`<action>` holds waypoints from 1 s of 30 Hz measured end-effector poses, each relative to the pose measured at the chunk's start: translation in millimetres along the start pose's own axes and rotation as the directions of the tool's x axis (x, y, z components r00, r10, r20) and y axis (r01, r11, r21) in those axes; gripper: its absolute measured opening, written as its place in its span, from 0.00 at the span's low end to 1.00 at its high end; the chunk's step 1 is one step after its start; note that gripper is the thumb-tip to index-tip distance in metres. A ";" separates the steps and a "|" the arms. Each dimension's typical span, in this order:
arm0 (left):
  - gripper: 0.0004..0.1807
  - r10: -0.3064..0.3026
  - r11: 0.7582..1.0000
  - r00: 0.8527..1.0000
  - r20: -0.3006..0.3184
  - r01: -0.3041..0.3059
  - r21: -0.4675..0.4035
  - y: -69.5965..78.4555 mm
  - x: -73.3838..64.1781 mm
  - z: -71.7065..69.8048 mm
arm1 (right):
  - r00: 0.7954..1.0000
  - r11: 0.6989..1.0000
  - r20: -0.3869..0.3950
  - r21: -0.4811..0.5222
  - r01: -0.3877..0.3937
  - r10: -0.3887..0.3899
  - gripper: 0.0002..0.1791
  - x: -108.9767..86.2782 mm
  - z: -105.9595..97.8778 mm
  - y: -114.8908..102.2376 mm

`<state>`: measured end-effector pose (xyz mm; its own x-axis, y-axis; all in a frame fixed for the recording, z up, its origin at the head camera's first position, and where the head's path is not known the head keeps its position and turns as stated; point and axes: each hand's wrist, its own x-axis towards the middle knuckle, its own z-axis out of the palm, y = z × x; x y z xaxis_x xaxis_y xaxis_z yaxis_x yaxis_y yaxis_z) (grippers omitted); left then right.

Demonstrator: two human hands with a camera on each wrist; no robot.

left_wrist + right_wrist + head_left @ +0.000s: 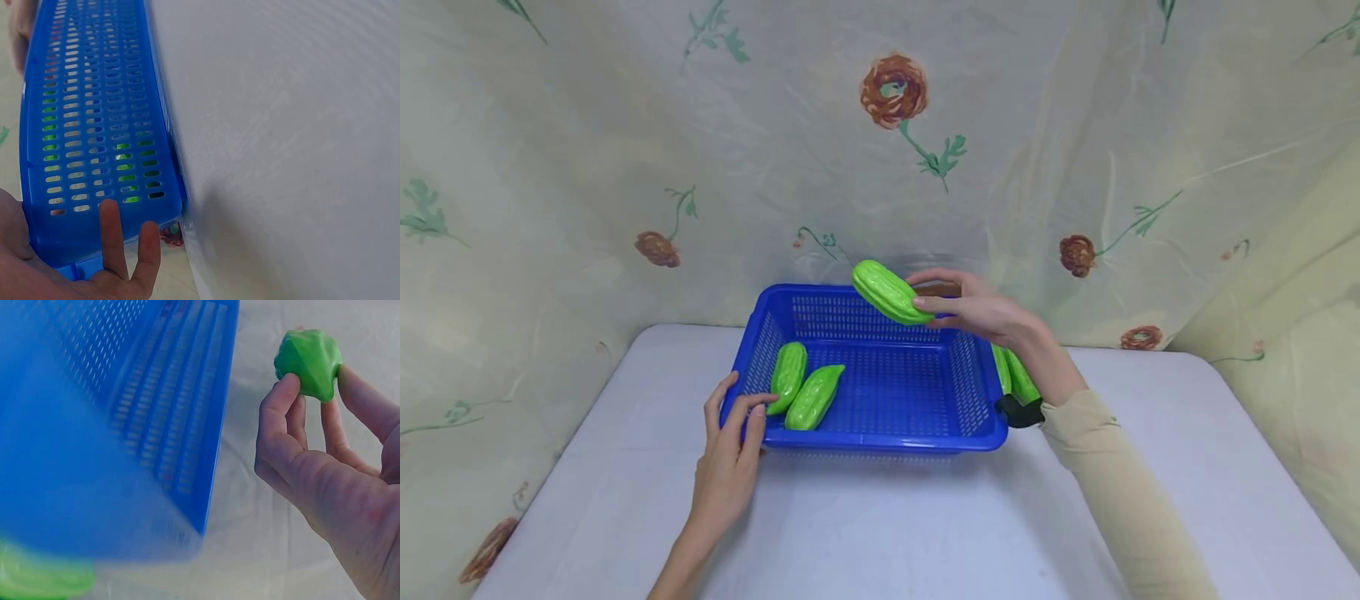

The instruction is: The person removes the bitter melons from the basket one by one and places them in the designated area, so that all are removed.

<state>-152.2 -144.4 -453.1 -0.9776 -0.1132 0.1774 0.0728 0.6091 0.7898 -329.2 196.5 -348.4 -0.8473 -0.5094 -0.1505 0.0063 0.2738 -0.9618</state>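
Observation:
My right hand (973, 307) holds a bright green bitter melon (887, 293) above the back right part of a blue basket (880, 440). In the right wrist view, the thumb and fingers pinch one end of this bitter melon (309, 362). My left hand (730, 454) grips the basket's near left corner. Some of its fingers reach over the rim, and two lie against the outer wall in the left wrist view. Inside the basket, at the left, lie two bitter melons, one farther back (790, 371) and one nearer (815, 398).
More green bitter melons (1021, 379) lie right of the basket, partly hidden by the right arm and a black strap (1021, 412). The basket stands on a white table (865, 533). A flowered curtain (775, 167) hangs behind and at both sides.

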 end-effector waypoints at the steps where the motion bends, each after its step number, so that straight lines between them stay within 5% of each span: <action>1: 0.21 -0.003 1.000 1.000 0.002 0.003 -0.001 0.1 -0.1 0.0 | 1.000 1.000 -0.009 0.004 -0.004 0.004 0.28 -2.7 -3.4 1.4; 17: 0.21 -0.003 1.000 1.000 0.000 0.003 0.014 0.7 -0.6 -1.7 | 0.981 0.999 -0.194 0.037 0.011 -0.003 0.28 -67.2 -56.2 34.2; 23: 0.21 -0.004 1.000 1.000 -0.003 0.004 0.014 0.9 -0.1 -1.1 | 0.979 0.983 -0.204 0.184 0.017 0.021 0.22 -92.7 -76.4 59.0; 30: 0.21 -0.009 1.000 1.000 -0.003 0.009 0.008 1.1 -0.5 0.2 | 0.966 0.919 -0.252 0.392 0.040 0.066 0.18 -127.0 -102.9 90.8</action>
<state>-151.7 -143.6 -452.5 -0.9775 -0.1210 0.1726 0.0629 0.6140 0.7868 -275.7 370.0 -393.1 -0.9514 -0.2685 -0.1511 0.1805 -0.0883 -0.9796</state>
